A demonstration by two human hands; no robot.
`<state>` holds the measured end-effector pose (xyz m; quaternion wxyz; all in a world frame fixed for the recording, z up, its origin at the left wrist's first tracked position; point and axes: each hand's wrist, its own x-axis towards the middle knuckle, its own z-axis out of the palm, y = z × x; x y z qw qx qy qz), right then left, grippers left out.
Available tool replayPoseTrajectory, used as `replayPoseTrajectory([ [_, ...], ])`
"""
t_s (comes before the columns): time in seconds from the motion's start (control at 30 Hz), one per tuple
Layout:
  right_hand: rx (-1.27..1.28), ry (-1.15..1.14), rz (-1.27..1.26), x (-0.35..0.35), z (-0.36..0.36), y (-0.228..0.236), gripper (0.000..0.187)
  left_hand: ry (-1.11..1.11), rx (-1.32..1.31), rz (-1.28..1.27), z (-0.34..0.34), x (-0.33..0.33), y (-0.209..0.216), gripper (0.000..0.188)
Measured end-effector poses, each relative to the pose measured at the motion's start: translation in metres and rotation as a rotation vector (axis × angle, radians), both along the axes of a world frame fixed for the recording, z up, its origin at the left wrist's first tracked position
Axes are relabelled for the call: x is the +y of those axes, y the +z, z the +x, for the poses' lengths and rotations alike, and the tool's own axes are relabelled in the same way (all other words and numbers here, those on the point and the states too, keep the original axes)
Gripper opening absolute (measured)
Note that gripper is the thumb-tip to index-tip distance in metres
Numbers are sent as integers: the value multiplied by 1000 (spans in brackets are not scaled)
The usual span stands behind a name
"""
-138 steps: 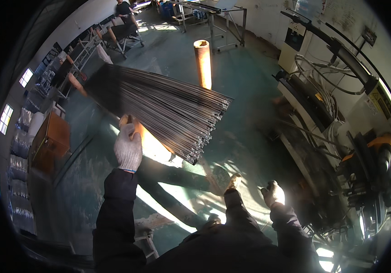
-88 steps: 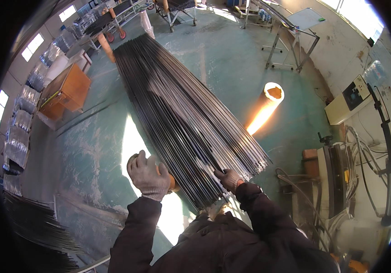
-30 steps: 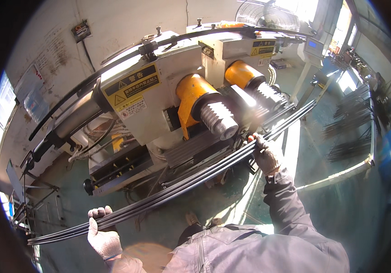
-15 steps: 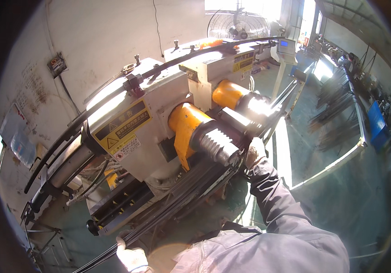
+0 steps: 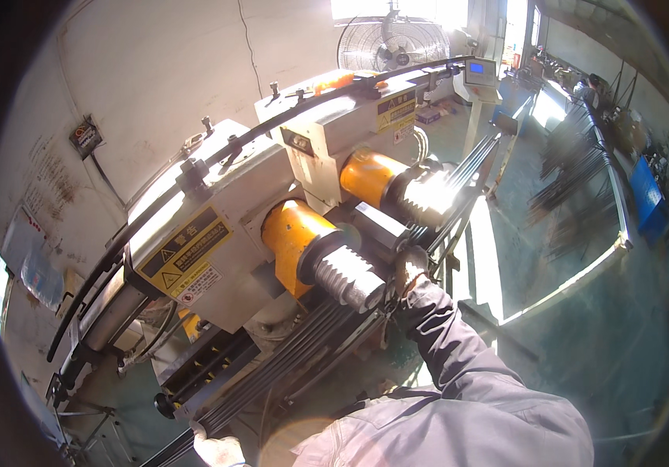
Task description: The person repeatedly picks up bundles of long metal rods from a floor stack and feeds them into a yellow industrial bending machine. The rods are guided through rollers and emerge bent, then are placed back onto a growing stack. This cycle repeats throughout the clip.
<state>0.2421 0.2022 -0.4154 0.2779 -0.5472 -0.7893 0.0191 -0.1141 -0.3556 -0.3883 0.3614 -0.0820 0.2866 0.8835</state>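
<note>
A bundle of long dark metal rods [image 5: 284, 349] runs from the lower left, past the front of a bending-type machine, to the upper right. My left hand [image 5: 217, 449], in a pale glove, is closed around the rods near the bottom edge, its thumb on top and its other fingers hidden. My gloved right hand [image 5: 410, 268] is closed on the rods between the machine's two shafts; its fingertips are partly hidden. Left of it protrudes a ribbed steel roller [image 5: 350, 279] from a yellow collar [image 5: 295, 237]. Farther back is a second yellow collar [image 5: 372, 175] with a sunlit ribbed roller [image 5: 429, 198].
The grey machine body [image 5: 233, 276] stands ahead, a black hose [image 5: 272, 124] arching over it. A control box [image 5: 479, 72] is on a post at the far right. Behind stands a large fan [image 5: 393, 50]. More rods [image 5: 572, 175] lie beside a rail [image 5: 572, 279] at right.
My right hand has shifted slightly left and down along with the rods, which now lie closer to the machine. The whole view has shifted a little; both hands keep hold.
</note>
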Motion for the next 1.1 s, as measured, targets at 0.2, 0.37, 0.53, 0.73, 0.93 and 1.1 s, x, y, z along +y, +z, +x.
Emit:
replayPoseTrajectory([
  [0.2,419,27,-141,4,-6,-38,15,154,53,-325,54,55,12,41],
  [0.37,1569,-4,-588,-1,-22,-25,25,61,-28,-231,86,107,16,42],
  [0.53,1716,-194,-643,-23,-23,31,34,306,121,-191,46,65,23,45],
  [0.73,1611,-150,-719,-35,-16,52,29,387,108,-304,45,58,30,46],
  [0.93,1524,-83,-692,-32,-12,41,44,282,115,-313,98,129,27,44],
  [1.1,1373,-28,-621,-31,-6,22,42,45,72,-236,127,167,34,48],
])
